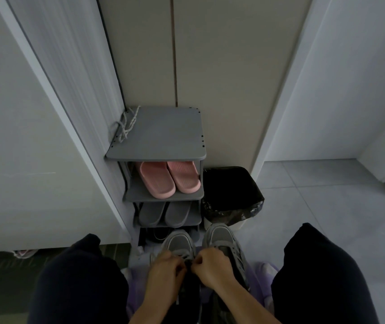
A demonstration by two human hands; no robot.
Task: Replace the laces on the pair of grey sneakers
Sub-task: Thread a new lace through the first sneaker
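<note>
Sneakers [177, 242] side by side before a shoe rack [161, 136], laces [126, 125] on its top at left, slippers [170, 178] on the shelf beneath, bin [231, 195] just right.

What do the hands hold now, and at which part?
The left hand and right hand both pinch at the lacing of one grey sneaker. It is likely a lace, but too dark to confirm.
</note>
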